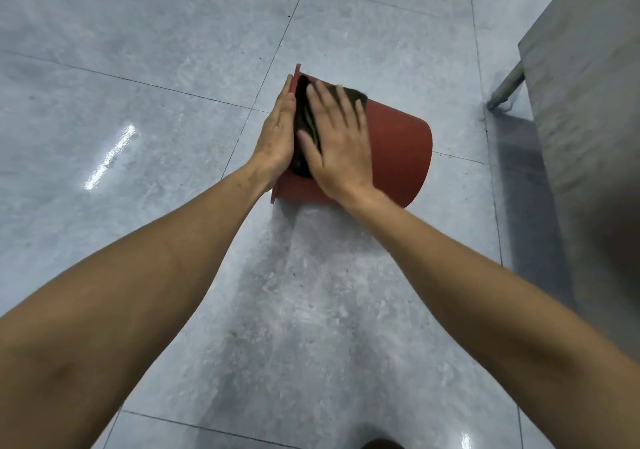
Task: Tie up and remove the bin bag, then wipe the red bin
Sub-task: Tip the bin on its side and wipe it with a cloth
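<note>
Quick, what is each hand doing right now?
Left hand: open, flat against the red bin rim.
Right hand: open, pressing a dark cloth onto the bin.

Red bin point(398, 150) lies sideways on the floor; right hand point(341, 143) presses dark cloth point(306, 119), left hand point(277, 130) steadies rim.

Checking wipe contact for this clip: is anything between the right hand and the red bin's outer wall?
Yes. A dark cloth lies under the right hand, pressed against the red bin near its rim; the bin lies on its side on the floor. The left hand rests bare against the rim.
</note>
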Demonstrator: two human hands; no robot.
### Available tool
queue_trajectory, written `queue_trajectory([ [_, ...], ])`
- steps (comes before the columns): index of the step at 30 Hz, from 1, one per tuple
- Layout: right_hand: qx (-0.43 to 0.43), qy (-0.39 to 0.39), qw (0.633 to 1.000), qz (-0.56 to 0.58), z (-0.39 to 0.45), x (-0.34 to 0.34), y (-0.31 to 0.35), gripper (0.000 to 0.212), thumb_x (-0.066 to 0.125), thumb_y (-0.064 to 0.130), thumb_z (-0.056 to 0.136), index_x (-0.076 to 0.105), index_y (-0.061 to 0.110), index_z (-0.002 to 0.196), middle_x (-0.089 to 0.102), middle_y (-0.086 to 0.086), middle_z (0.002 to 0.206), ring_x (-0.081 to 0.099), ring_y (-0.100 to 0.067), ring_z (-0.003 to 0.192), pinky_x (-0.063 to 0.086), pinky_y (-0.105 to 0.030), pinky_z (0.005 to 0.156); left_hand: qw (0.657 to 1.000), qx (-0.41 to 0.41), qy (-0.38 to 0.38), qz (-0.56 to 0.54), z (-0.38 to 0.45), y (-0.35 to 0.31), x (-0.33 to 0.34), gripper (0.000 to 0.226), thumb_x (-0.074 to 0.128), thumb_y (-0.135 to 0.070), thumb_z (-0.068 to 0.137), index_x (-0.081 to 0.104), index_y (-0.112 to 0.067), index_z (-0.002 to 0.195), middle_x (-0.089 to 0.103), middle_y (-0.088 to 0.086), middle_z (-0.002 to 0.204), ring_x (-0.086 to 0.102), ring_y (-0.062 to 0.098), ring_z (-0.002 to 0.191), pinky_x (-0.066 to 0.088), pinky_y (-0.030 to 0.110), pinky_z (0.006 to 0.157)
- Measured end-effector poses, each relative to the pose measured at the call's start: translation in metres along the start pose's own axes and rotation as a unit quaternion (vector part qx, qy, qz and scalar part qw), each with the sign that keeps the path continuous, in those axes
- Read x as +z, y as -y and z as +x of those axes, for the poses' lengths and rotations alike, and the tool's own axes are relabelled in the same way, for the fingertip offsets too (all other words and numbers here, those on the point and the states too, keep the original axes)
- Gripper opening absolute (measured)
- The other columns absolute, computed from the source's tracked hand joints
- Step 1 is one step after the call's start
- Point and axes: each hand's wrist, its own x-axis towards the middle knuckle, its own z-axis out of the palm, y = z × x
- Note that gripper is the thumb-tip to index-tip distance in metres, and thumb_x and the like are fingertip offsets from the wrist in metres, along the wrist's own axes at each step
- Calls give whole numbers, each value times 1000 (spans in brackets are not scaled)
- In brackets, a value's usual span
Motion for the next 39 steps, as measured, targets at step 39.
queue_trajectory([
  [39,152,-40,987,31,-65,-23,-48,56,40,34,99,34,15,152,32,-2,159,20,-24,150,9,-45,123,998,17,-45,39,-26,-5,6,45,24,-31,107,30,-23,151,29,-11,157,24,0,142,19,-6,99],
])
